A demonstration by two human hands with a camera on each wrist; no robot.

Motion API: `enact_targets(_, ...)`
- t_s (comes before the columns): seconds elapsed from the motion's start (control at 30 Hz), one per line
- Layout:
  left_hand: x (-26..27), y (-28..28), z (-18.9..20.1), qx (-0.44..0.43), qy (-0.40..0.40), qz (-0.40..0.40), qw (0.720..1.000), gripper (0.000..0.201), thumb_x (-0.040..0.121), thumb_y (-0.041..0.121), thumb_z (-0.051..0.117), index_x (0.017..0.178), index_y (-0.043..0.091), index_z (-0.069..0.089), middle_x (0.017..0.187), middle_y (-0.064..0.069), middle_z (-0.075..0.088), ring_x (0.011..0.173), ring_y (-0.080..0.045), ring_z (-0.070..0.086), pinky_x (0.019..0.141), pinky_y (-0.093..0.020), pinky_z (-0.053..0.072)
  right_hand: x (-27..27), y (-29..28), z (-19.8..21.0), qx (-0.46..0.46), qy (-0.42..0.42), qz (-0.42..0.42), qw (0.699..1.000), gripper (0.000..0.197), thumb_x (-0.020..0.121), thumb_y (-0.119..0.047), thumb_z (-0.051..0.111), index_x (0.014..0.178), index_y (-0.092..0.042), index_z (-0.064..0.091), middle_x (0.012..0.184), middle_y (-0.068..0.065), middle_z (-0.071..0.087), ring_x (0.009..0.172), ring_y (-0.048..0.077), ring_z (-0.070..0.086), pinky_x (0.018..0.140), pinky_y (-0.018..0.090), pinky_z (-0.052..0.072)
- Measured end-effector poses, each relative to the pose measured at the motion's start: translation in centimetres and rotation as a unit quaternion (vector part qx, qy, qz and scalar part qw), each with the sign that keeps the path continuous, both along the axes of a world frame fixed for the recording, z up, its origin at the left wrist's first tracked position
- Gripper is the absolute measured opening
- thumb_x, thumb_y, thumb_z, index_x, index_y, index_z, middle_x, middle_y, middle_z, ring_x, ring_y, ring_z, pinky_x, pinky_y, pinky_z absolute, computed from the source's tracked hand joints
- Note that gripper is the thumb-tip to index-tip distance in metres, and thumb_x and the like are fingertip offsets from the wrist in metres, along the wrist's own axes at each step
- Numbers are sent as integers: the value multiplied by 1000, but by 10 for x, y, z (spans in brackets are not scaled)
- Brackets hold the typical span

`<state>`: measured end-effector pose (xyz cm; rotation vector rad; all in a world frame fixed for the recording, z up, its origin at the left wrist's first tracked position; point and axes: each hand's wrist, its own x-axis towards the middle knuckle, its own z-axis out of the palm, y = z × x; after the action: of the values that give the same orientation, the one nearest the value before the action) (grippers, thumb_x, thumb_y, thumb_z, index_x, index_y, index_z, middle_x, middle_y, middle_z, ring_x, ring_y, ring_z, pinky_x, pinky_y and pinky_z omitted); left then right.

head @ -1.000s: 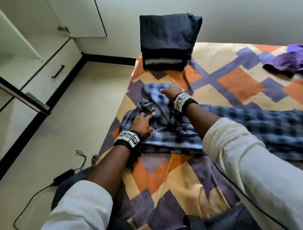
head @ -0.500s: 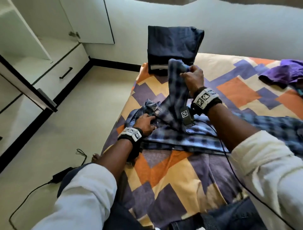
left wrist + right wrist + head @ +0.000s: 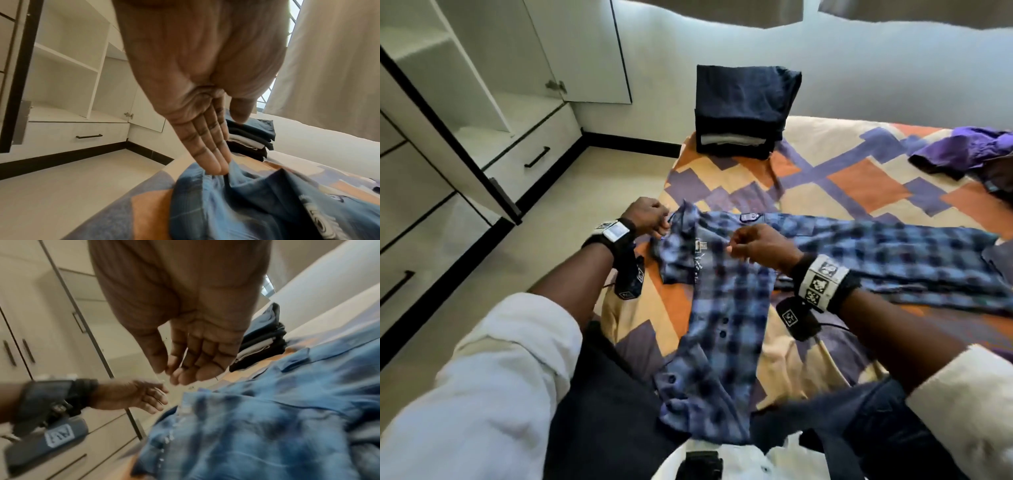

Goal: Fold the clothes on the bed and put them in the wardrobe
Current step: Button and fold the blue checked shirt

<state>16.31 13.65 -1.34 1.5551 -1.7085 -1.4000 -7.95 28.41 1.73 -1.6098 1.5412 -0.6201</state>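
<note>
A blue plaid shirt (image 3: 722,301) lies on the patterned bedspread (image 3: 859,185). One sleeve is laid down across its body toward me. My left hand (image 3: 650,216) is at the shirt's left edge by the collar. In the left wrist view its straight fingers (image 3: 213,162) touch a fold of the shirt (image 3: 257,203), thumb apart. My right hand (image 3: 753,240) hovers just above the shirt's chest. The right wrist view shows the right hand (image 3: 174,373) loosely curled and holding nothing over the blurred shirt (image 3: 267,418).
A stack of folded dark clothes (image 3: 743,113) sits at the bed's far corner. A crumpled purple garment (image 3: 962,150) lies at the right. The white wardrobe (image 3: 482,102) stands open on the left, with shelves, drawers (image 3: 534,161) and a door edge jutting out. Bare floor lies between.
My right hand has laid the lifted sleeve down across the shirt toward me and let go. My left hand has moved from the collar to the shirt's left edge.
</note>
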Motion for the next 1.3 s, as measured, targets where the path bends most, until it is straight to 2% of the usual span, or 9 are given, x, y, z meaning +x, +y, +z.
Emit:
enact_targets(0.3, -38, -15, -8, -104, -83, 69, 989, 11, 87, 15, 61, 87, 19, 50, 88, -16, 71, 69, -29, 67, 68, -41, 58, -7, -29, -27, -75, 67, -140, 985, 11, 87, -7, 62, 85, -3, 72, 80, 10, 69, 70, 16, 59, 63, 24, 44)
enact_targets(0.5, -53, -47, -18, -6, -86, 4, 996, 55, 90, 12, 67, 141, 20, 50, 82, -6, 66, 54, -19, 55, 50, -26, 47, -49, -68, -35, -65, 177, -234, 954, 23, 87, -9, 57, 104, -13, 72, 103, 17, 70, 87, 28, 65, 72, 28, 46)
enact_targets(0.6, -59, -62, -33, 14, -103, -29, 994, 31, 86, 3, 70, 116, 10, 69, 74, -7, 65, 56, -22, 56, 49, -27, 51, -59, -84, -49, -3, 257, -155, 954, 35, 89, -24, 64, 123, -18, 63, 120, 19, 65, 104, 36, 63, 86, 37, 50)
enact_targets(0.7, -62, -75, -42, -45, -138, 12, 989, 12, 80, -1, 72, 87, 8, 76, 81, -13, 72, 69, -23, 65, 69, -34, 61, -67, -99, -58, 14, 295, -127, 947, 23, 88, -20, 61, 110, -14, 66, 114, 20, 66, 101, 37, 62, 76, 34, 46)
enact_targets(0.9, -69, -80, -48, -111, -200, 101, 968, 17, 83, 4, 65, 96, 6, 76, 102, -14, 73, 98, -32, 67, 83, -31, 53, -76, -116, -67, 45, 211, -192, 957, 34, 88, -18, 57, 121, -9, 55, 114, 24, 65, 101, 39, 62, 84, 40, 51)
enact_targets(1.0, -75, -71, -39, -163, -222, 133, 952, 26, 90, 3, 51, 113, 3, 64, 119, -23, 63, 110, -40, 59, 91, -40, 46, -89, -107, -63, 9, 53, -304, 951, 54, 85, -15, 57, 136, -13, 41, 108, 14, 66, 93, 32, 65, 82, 41, 55)
enact_targets(1.07, -76, -61, -28, -210, -216, 138, 943, 23, 93, 6, 49, 114, 4, 60, 121, -20, 57, 110, -38, 56, 93, -40, 44, -94, -91, -61, -51, 85, -313, 945, 49, 89, -14, 59, 135, -13, 44, 105, 4, 59, 92, 24, 59, 81, 34, 49)
enact_targets(1.2, -94, -20, -21, -295, -212, -125, 923, 29, 96, 35, 51, 112, 15, 66, 114, -11, 64, 101, -28, 59, 91, -42, 51, -76, -46, -69, -131, 201, -210, 948, 35, 84, -19, 67, 116, -7, 59, 117, 14, 59, 109, 32, 56, 92, 36, 42)
enact_targets(1.3, -100, 8, -41, -203, -361, -294, 861, 61, 93, 58, 51, 145, 26, 45, 152, -7, 42, 137, -28, 40, 109, -49, 38, -67, -27, -85, 3, 311, -91, 946, 74, 91, -51, 56, 149, -13, 32, 156, 10, 30, 142, 27, 30, 114, 40, 24)
